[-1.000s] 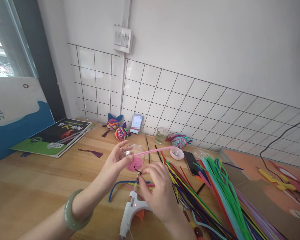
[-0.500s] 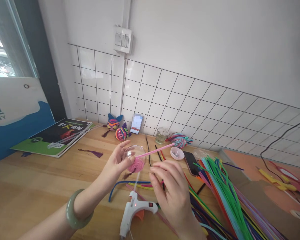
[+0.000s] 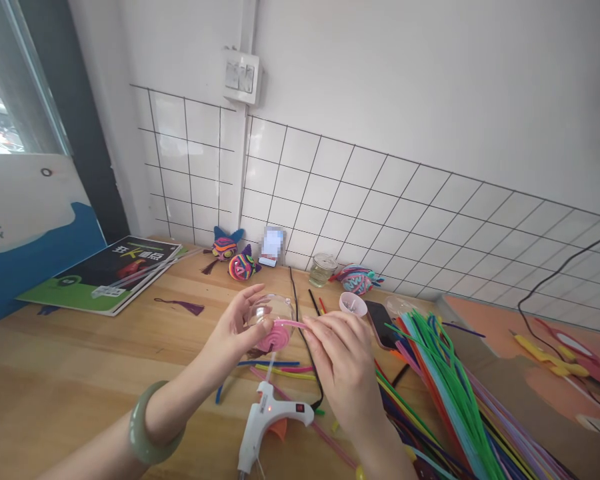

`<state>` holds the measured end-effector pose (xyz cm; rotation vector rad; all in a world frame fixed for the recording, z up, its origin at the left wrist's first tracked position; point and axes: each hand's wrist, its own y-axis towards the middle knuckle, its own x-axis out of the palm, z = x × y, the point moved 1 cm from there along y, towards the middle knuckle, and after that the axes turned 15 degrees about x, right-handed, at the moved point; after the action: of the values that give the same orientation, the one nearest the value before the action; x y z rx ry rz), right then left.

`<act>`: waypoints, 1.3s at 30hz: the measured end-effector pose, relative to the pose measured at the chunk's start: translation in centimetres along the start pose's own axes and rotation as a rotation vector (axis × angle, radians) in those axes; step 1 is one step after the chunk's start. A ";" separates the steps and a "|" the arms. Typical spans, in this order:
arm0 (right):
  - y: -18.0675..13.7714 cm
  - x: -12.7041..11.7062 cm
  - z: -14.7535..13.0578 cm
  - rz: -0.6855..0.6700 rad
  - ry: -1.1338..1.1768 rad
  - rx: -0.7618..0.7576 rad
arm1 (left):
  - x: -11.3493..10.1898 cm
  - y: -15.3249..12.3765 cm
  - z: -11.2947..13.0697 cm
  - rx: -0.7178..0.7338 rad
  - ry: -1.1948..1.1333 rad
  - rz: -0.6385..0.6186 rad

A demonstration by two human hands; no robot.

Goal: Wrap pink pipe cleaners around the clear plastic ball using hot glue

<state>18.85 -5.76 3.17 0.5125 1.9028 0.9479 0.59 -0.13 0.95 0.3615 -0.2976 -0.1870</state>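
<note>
- Our left hand (image 3: 240, 325) is curled part-way around a clear, round plastic ball (image 3: 282, 308), thumb over the near side, holding it above the light wooden desk (image 3: 130, 373).
- Just beside that thumb, a flat, spiral pink coil (image 3: 276, 338) sits against the ball.
- Our right hand (image 3: 347, 367) is nearly closed, thumb and fingertips pinching a slim, pink, fuzzy-looking strip (image 3: 291, 324) that runs across from the left thumb; we cannot tell where it ends.
- We judge the step in hand to be guiding this strip around the coil's edge.
- The next move seems to call for light tension from the right while the left thumb pins the strip.
- A white, orange-triggered glue gun (image 3: 267, 407) lies below and between our hands.
</note>
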 end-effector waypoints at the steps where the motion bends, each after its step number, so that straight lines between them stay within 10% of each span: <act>1: 0.0 0.0 -0.1 -0.004 0.010 0.001 | 0.0 0.0 0.0 0.002 -0.002 0.004; 39: -0.3 0.3 -1.2 -0.053 0.099 -0.025 | 0.3 -0.4 -1.1 -0.023 -0.173 0.077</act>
<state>17.68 -6.21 3.09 0.4055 1.9807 0.9765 1.19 -0.21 -0.11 0.3114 -0.4795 -0.1457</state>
